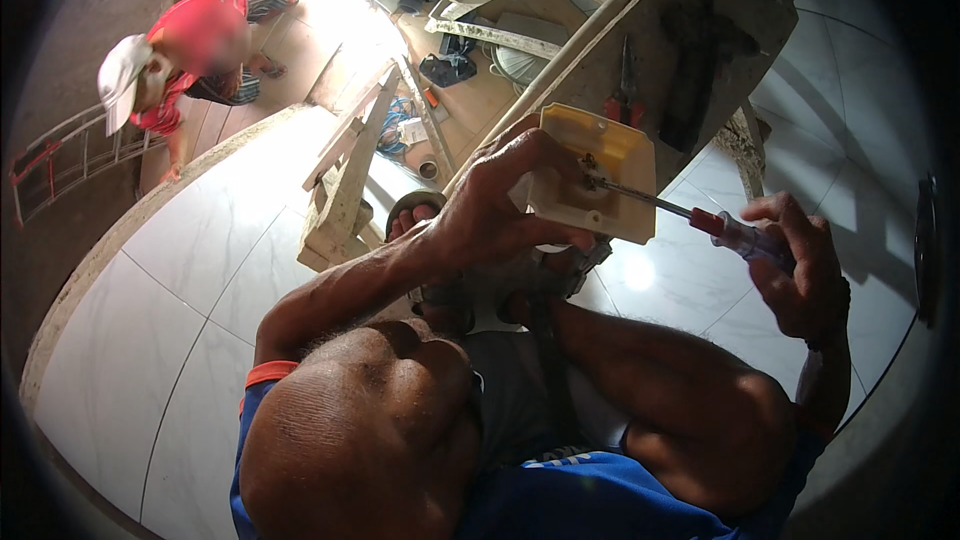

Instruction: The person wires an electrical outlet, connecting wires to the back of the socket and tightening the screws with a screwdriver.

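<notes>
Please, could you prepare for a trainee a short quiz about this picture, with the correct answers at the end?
1. Which hand holds the screwdriver, the left hand or the right hand?
2. True or false: the red-handled tool lies inside the cream box.
3. What colour is the cap of the other person?
A) blue
B) white
C) green

Key:
1. The right hand; the screwdriver's shaft points into the cream box, which the left hand holds.
2. False; it lies on the worktop, beyond the box.
3. B
</notes>
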A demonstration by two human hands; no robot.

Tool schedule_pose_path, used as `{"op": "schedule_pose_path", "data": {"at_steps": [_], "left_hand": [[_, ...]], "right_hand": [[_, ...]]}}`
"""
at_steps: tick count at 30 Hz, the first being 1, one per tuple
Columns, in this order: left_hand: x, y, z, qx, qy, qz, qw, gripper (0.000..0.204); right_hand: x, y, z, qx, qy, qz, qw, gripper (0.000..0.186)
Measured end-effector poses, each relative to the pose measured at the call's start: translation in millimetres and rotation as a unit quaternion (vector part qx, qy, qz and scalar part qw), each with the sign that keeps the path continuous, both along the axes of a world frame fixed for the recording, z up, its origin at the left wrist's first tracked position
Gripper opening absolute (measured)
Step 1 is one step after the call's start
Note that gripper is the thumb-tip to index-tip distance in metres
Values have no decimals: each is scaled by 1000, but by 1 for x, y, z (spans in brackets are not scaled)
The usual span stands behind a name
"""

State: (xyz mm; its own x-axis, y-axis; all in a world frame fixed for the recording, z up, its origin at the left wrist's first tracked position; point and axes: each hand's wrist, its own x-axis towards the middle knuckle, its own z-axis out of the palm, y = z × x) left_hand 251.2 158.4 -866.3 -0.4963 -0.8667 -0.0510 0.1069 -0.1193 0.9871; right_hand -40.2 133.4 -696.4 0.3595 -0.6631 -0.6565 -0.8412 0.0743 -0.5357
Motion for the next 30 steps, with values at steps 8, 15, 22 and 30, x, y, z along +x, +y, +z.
{"op": "schedule_pose_path", "data": {"at_steps": [8, 15, 22, 30], "left_hand": [[3, 0, -1, -49, 13, -34, 998, 56], [4, 2, 5, -7, 57, -47, 997, 55], [6, -3, 8, 15, 52, -45, 998, 52], [7, -10, 14, -59, 59, -91, 992, 45]], "right_hand": [[-8, -7, 11, -117, -40, 97, 988, 33], [-9, 4, 9, -259, -12, 211, 942, 43], [5, 1, 15, -310, 6, 242, 920, 49], [6, 3, 26, -335, 25, 313, 889, 40]]}}
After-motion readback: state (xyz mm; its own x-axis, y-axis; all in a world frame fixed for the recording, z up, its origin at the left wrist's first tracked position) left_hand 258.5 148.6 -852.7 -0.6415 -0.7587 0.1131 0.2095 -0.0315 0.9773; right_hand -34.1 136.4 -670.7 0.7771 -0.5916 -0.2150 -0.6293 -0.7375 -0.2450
